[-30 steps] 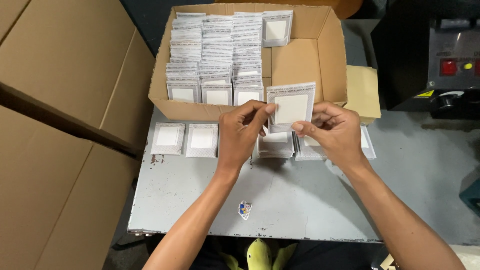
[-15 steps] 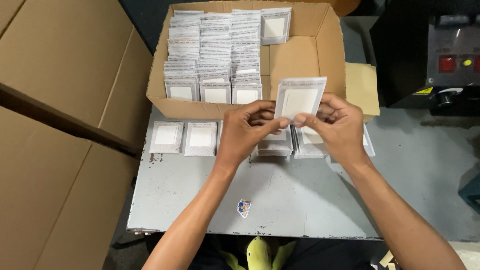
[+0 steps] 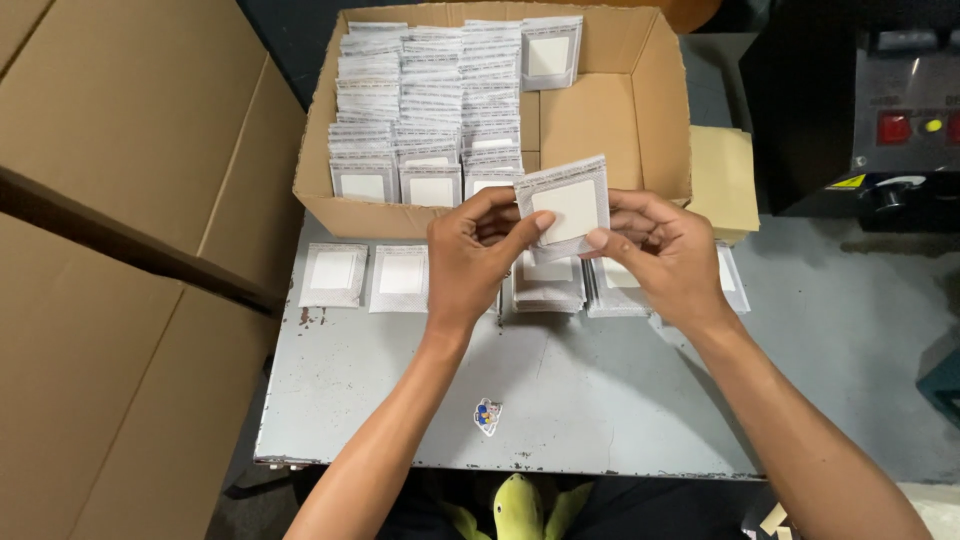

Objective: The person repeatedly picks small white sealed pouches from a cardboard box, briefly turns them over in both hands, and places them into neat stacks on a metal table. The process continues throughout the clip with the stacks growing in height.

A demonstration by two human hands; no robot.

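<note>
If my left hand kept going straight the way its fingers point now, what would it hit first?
Probably the front wall of the cardboard box, just past the left hand holding the white packet; height is hard to judge.

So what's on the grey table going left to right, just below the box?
Two single white packets → left hand → held packet → right hand.

A grey metal table carries a small cartoon sticker near its front edge. Big flattened cardboard sheets lean at the left. A dark machine with a red button stands at the right, manila envelopes beside it.
</note>
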